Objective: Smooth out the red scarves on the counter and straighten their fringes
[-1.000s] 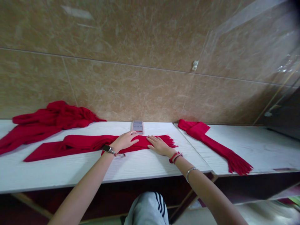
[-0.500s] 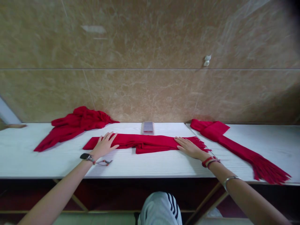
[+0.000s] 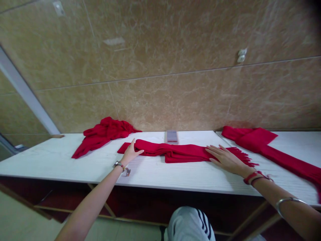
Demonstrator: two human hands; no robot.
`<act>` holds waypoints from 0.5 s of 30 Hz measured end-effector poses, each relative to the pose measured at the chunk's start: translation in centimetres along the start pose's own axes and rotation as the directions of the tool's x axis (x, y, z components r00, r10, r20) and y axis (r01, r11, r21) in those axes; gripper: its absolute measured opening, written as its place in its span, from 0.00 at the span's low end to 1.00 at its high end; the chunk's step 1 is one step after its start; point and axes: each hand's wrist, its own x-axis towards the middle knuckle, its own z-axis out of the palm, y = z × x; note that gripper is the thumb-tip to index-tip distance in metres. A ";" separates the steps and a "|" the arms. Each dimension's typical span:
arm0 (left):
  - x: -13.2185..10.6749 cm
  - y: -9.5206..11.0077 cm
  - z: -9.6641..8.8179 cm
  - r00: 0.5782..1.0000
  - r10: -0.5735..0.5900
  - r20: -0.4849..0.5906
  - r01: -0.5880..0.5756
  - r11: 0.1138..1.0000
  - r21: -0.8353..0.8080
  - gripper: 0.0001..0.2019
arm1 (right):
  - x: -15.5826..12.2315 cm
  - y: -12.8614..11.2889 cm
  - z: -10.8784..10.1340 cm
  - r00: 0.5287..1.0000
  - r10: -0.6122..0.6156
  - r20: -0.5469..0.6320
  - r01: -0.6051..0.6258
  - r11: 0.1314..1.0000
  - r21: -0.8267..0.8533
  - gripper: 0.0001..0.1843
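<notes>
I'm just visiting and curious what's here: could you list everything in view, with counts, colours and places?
Wall: 1, marbled brown, behind
Wall fixtures: 2, white, upper left and right
Upright strip: 1, pale grey, far left
Countertop: 1 run, white, along wall
Small block: 1, brown, countertop's left end
Phone-like device: 1, greyish, centre, by wall
Crumpled cloth: 1 heap, red, left
Fringed scarf: 1, red, centre
Folded scarf: 1, red, right
Shelving: 1 unit, dark red inside, below countertop
Floor: 1, pale, lower left
Bangle: 1, silver, right forearm
Left hand: 1, bare, fringed scarf's left part
Right hand: 1, bare, near its fringe
Knee: 1, pale trousers, dark stripes, bottom
</notes>
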 end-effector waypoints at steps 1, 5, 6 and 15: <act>0.1 0.6 0.3 1.000 0.017 -0.025 -0.018 0.999 -0.033 0.43 | 0.6 -1.1 -0.3 1.000 -0.022 -0.005 0.022 1.000 0.010 0.27; 0.5 1.8 0.7 0.996 0.064 -0.070 -0.075 0.982 -0.172 0.42 | 3.9 -5.2 -0.4 0.998 -0.056 0.008 0.054 0.989 0.134 0.28; 0.5 1.7 0.6 0.995 0.078 -0.068 -0.090 0.977 -0.193 0.41 | 4.6 -5.8 0.0 0.999 -0.049 0.018 0.045 0.985 0.169 0.28; 0.3 -1.6 -0.3 0.999 -0.037 -0.008 0.035 0.976 -0.216 0.38 | 5.2 -5.6 2.9 1.000 -0.001 -0.006 0.002 0.968 0.252 0.28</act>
